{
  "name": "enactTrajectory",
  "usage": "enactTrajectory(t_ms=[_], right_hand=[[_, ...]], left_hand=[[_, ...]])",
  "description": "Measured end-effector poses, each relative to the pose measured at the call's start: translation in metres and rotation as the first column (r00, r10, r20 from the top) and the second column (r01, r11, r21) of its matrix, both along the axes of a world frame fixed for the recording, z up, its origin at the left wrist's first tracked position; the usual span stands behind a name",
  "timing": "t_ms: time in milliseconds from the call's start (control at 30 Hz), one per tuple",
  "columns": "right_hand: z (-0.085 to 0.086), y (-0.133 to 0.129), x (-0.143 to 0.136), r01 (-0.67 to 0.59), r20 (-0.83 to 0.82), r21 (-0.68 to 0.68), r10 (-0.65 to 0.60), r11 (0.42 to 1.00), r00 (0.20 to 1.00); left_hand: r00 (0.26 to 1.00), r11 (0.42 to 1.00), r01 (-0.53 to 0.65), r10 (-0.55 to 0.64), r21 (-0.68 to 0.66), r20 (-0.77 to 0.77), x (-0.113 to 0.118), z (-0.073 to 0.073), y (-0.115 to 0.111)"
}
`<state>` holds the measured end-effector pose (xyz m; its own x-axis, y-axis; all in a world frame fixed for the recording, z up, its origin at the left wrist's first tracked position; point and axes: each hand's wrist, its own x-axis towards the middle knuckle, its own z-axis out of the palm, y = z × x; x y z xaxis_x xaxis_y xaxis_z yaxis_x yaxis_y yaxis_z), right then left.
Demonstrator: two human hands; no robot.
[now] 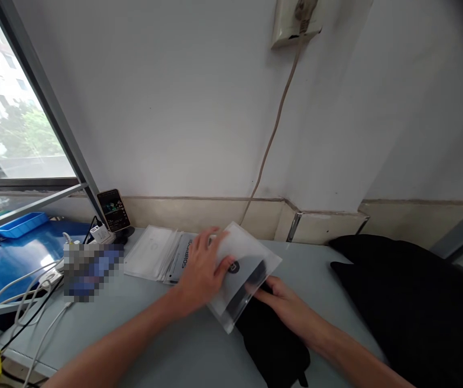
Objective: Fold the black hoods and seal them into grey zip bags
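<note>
A translucent plastic pouch (235,261) with a round dark logo is tilted above the grey table. My left hand (202,267) lies over its left side, thumb on the pouch and fingers apart. At the pouch's lower right edge, my right hand (282,302) grips it, with some fingertips hidden behind the plastic. Something dark shows through its lower part. Under my right hand lies a black cloth item (271,345). Just left of my left hand is a stack of clear pouches (150,253), partly covered by a grey printed one (180,256).
A phone (113,210) stands on a holder at the back left, near chargers and tangled white cables (33,291). Black fabric (417,302) covers the table's right side. Beyond a metal frame at left is a blue tray (23,224). A wall cord (275,126) hangs behind.
</note>
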<state>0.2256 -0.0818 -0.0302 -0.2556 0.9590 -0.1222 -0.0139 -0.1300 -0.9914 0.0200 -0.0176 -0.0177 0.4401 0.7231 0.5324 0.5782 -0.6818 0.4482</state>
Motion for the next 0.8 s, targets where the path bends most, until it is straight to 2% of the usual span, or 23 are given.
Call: enactTrajectory(t_ms=[33,67,100,133,167,200,267,333,400,467,533,600,700,800], right_hand=[[0.001,0.0,0.0,0.062,-0.004,-0.013,-0.062,0.998,0.998],[0.002,0.001,-0.001,0.134,0.004,-0.016,-0.134,0.991,0.991],[0.002,0.001,-0.001,0.204,0.017,-0.008,-0.204,0.979,0.979],[0.001,0.002,-0.001,0.266,0.029,0.016,-0.266,0.964,0.964],[0.0,0.003,-0.001,0.307,0.037,0.046,-0.309,0.95,0.95],[0.0,0.004,-0.001,0.322,0.044,0.077,-0.325,0.944,0.945],[-0.001,0.004,0.0,0.25,0.056,0.124,-0.258,0.96,0.964],[0.001,0.002,0.002,0.087,0.086,0.152,-0.101,0.985,0.991],[0.004,-0.002,0.003,-0.081,0.129,0.151,0.062,0.985,0.99],[0.008,-0.006,0.002,-0.179,0.153,0.125,0.159,0.976,0.975],[0.011,-0.006,0.002,-0.215,0.133,0.1,0.201,0.971,0.97],[0.011,-0.002,0.003,-0.192,0.085,0.087,0.184,0.978,0.979],[0.006,0.008,0.012,-0.062,0.042,-0.032,0.063,0.998,0.997],[0.001,0.017,0.025,0.126,-0.014,-0.194,-0.132,0.973,0.991]], left_hand=[[0.998,0.984,-0.038,0.048,-0.177,0.052,-0.005,0.001,0.007],[0.995,0.925,-0.012,0.05,-0.381,0.091,-0.01,0.003,0.014],[0.991,0.826,0.072,0.007,-0.559,0.137,-0.015,0.005,0.019],[0.979,0.71,0.172,-0.048,-0.682,0.197,-0.019,0.006,0.024],[0.958,0.606,0.272,-0.101,-0.747,0.267,-0.023,0.008,0.028],[0.932,0.532,0.356,-0.14,-0.768,0.335,-0.025,0.009,0.03],[0.894,0.457,0.445,-0.169,-0.77,0.416,-0.028,0.01,0.031],[0.889,0.4,0.458,-0.176,-0.794,0.423,-0.027,0.009,0.029],[0.893,0.34,0.447,-0.218,-0.827,0.393,-0.025,0.006,0.024],[0.89,0.293,0.437,-0.278,-0.85,0.362,-0.023,0.002,0.02],[0.886,0.269,0.43,-0.31,-0.861,0.346,-0.021,-0.003,0.017],[0.896,0.292,0.424,-0.271,-0.857,0.351,-0.021,-0.006,0.019],[0.915,0.405,0.396,-0.099,-0.824,0.391,-0.025,-0.006,0.028],[0.879,0.546,0.323,0.13,-0.773,0.46,-0.028,-0.004,0.038]])
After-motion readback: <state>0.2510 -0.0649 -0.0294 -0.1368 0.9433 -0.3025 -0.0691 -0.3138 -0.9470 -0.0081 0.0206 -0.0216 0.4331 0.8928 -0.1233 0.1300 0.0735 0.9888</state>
